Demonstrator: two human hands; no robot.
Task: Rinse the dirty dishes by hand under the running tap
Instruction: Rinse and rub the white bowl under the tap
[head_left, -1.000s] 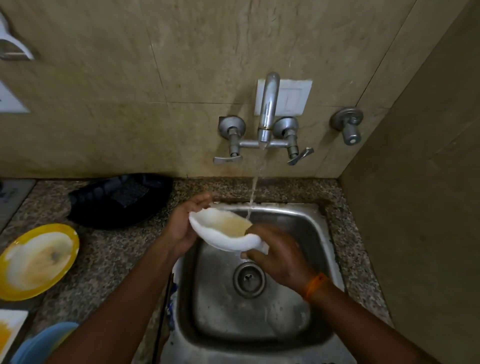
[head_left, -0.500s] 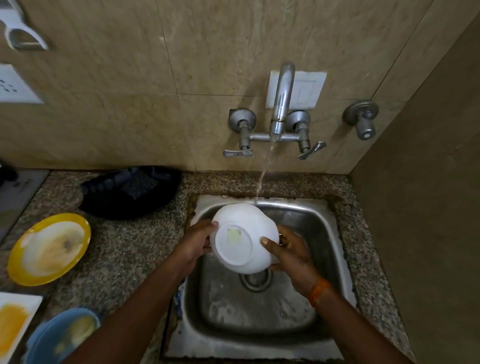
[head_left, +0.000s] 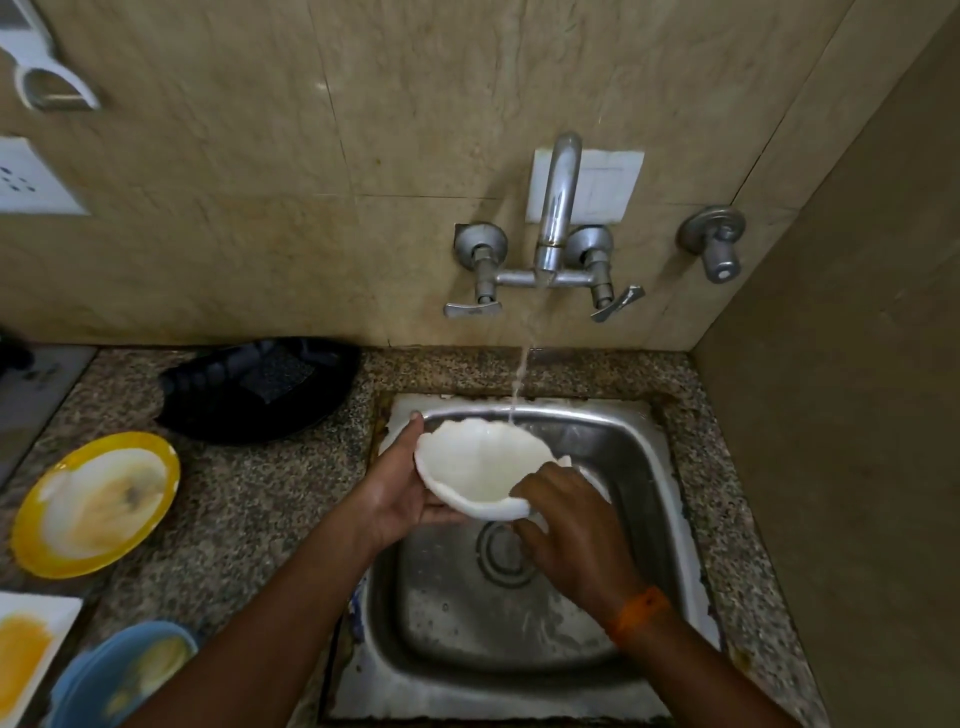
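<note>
A white bowl (head_left: 480, 467) is held over the steel sink (head_left: 639, 457), its opening facing up and its inside looking clean. My left hand (head_left: 400, 488) cups it from the left and below, thumb on the far rim. My right hand (head_left: 566, 525) grips its near right rim with curled fingers. Water runs from the wall tap (head_left: 556, 208) and the stream (head_left: 522, 374) falls at the bowl's far right edge.
On the granite counter to the left lie a dirty yellow plate (head_left: 96, 501), a blue bowl (head_left: 122, 673), a white square plate (head_left: 26, 644) with yellow residue and a black basket (head_left: 260, 387). A side wall closes off the right.
Half a second ago the bowl was bottom up under the stream. Now both hands have turned it so its opening faces up again, and the yellowish residue seen earlier is gone.
</note>
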